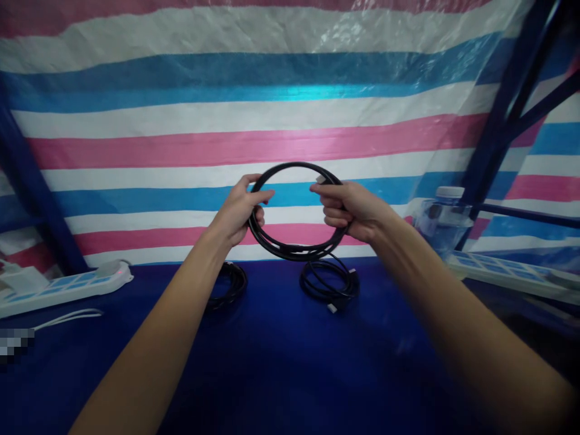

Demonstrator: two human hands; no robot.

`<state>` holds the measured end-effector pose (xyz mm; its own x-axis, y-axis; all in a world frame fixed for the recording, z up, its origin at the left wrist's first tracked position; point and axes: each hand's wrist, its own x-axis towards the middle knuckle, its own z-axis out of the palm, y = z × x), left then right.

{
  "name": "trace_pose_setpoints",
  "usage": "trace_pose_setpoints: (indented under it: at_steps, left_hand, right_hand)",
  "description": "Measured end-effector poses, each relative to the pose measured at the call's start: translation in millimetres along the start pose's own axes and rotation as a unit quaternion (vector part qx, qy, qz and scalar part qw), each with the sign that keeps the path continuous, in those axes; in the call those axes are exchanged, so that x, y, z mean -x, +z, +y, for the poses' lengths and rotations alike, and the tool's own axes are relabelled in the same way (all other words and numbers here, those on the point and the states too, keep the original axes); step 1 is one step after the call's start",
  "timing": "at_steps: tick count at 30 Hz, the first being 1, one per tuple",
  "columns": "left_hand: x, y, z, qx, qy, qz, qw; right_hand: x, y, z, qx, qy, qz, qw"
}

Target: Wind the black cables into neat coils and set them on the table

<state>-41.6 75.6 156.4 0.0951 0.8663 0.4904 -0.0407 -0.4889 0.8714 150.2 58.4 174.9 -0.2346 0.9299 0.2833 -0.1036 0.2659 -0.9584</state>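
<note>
Winding seems in hand: left hand (240,210) and right hand (352,208) each pinch a side of the upright black cable coil (294,251) above the counter (281,362); another turn calls for steady tension.

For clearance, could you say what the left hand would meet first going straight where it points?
The left hand would likely meet the right hand across the cable loop; depth is unclear.

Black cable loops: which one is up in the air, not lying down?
The big loop, gripped at its sides by the left hand and right hand. The left coil and right coil lie on the blue table below it.
</note>
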Motion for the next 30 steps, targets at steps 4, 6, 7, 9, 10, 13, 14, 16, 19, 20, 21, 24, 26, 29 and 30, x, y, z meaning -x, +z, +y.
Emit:
trace_pose_setpoints:
  at_steps: [4, 6, 7, 9, 10, 13, 14, 16, 19, 20, 21, 24, 26, 29, 30]
  left_hand:
    - [-1.1, 39.5, -32.1, -0.198, -0.064, -0.054, 0.977]
    - [-1.4, 62.8, -60.6, -0.269, -0.090, -0.078, 0.956]
    - [-0.9, 72.9, -75.3, -0.304, -0.102, -0.091, 0.943]
    - [2.0, 87.7, -101.6, -0.377, -0.126, -0.120, 0.910]
    - [4.2, 92.0, -112.2, -0.413, -0.138, -0.133, 0.890]
    - [11.1, 94.1, -133.0, -0.501, -0.155, -0.160, 0.836]
    - [12.6, 92.4, -137.2, -0.520, -0.154, -0.168, 0.823]
    - [13.3, 87.5, -143.7, -0.542, -0.149, -0.188, 0.805]
    - [8.9, 81.6, -151.7, -0.543, -0.150, -0.216, 0.798]
    - [6.6, 80.5, -153.4, -0.539, -0.149, -0.219, 0.800]
    - [4.0, 79.5, -153.8, -0.534, -0.146, -0.218, 0.803]
    - [-3.5, 73.0, -143.9, -0.529, -0.130, -0.200, 0.815]
    - [-6.1, 59.9, -127.9, -0.535, -0.116, -0.185, 0.816]
    - [0.7, 20.8, -99.6, -0.552, -0.108, -0.180, 0.807]
    - [7.1, 3.2, -91.9, -0.558, -0.111, -0.181, 0.802]
  right_hand:
    - [2.6, -46.1, 37.7, 0.144, 0.105, 0.076, 0.981]
    - [5.6, -67.9, 70.9, 0.196, 0.142, 0.105, 0.965]
    - [7.2, -77.6, 88.3, 0.227, 0.162, 0.118, 0.953]
    - [9.5, -93.2, 119.5, 0.297, 0.192, 0.135, 0.926]
    - [9.7, -99.0, 131.9, 0.335, 0.196, 0.141, 0.911]
    - [7.5, -108.6, 153.5, 0.452, 0.162, 0.153, 0.864]
    - [6.4, -109.8, 156.6, 0.485, 0.146, 0.149, 0.849]
    - [4.8, -110.5, 159.4, 0.533, 0.129, 0.125, 0.827]
    - [4.9, -110.7, 159.1, 0.566, 0.130, 0.087, 0.809]
    - [5.2, -111.0, 157.7, 0.571, 0.129, 0.081, 0.806]
    - [5.6, -111.6, 155.5, 0.575, 0.125, 0.079, 0.805]
    - [6.0, -112.7, 143.6, 0.581, 0.096, 0.097, 0.802]
    - [6.4, -110.1, 132.8, 0.581, 0.062, 0.116, 0.803]
    - [9.1, -97.2, 116.8, 0.574, -0.001, 0.132, 0.808]
    - [10.6, -90.5, 111.6, 0.571, -0.023, 0.134, 0.810]
